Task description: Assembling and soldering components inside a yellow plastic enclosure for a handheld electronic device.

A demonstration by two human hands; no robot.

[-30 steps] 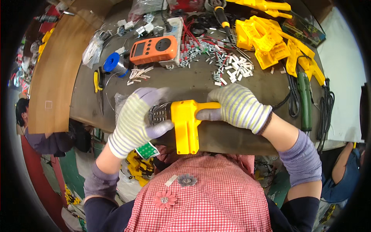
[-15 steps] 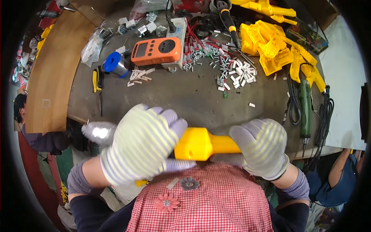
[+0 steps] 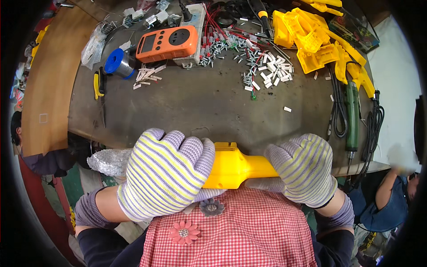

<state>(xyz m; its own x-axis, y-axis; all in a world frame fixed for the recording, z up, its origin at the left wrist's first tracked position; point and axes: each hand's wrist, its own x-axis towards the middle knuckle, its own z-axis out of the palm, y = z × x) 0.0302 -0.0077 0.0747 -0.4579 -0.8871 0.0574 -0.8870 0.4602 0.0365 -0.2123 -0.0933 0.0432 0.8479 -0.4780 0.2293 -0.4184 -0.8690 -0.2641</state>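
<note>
Both my hands wear striped knit gloves and grip one yellow plastic housing (image 3: 231, 167) at the table's near edge, just in front of my checked apron. My left hand (image 3: 167, 173) is wrapped round its wide end, thumb underneath. Round the narrow, handle-like end my right hand (image 3: 304, 169) is closed. The housing lies level from left to right, and its two ends are hidden inside the gloves. A crumpled silvery wrapped bundle (image 3: 109, 162) sits to the left of my left hand.
Along the back stand an orange meter (image 3: 167, 43), a solder wire spool (image 3: 119, 63) and yellow-handled pliers (image 3: 98, 86). Screws and white sleeves (image 3: 275, 69) are heaped at centre right. More yellow shells (image 3: 307, 38) and a green electric screwdriver (image 3: 352, 118) lie right. Other people sit at both sides.
My left hand, blurred before, is now sharp and slightly lower, and more of the housing's wide end shows. The view has shifted a little, so the table items sit higher and farther left.
</note>
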